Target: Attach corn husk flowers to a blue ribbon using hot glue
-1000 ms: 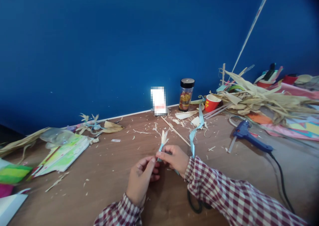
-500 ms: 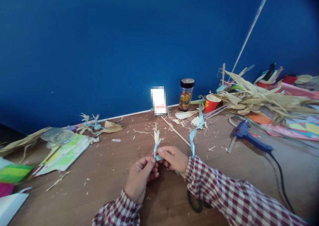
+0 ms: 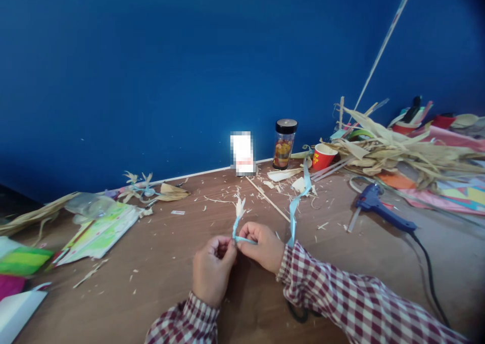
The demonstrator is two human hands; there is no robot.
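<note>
My left hand (image 3: 212, 271) is curled nearly into a fist. Its fingertips are pinched together on the lower end of the husk flower (image 3: 240, 207), right where the stem is wrapped. My right hand (image 3: 263, 245) sits just beside it, knuckles up, almost touching the left. Its thumb and forefinger are closed on a short stretch of the blue ribbon (image 3: 293, 212) that runs level from the stem into my grip. I cannot tell how much of the stem is hidden inside my fingers.

The flower stands nearly upright above the gap between my hands, pale petals at the top and a thin blue-wrapped stem below. It is held just above the worktop (image 3: 159, 278), about midway along the near edge. The loose length of ribbon rises from behind my right wrist and trails off toward the back edge.

Husk scraps are scattered over the middle of the worktop. A blue glue gun (image 3: 379, 211) lies to the right, well apart from my hands, with its black cord running toward the near right corner. At the back edge stand a black-lidded jar (image 3: 284, 144) and a red cup (image 3: 322, 157), and a heap of dried husks (image 3: 397, 152) fills the back right corner. Coloured papers (image 3: 98, 230) lie toward the left edge. Black scissor handles (image 3: 299, 313) show under my right sleeve.
</note>
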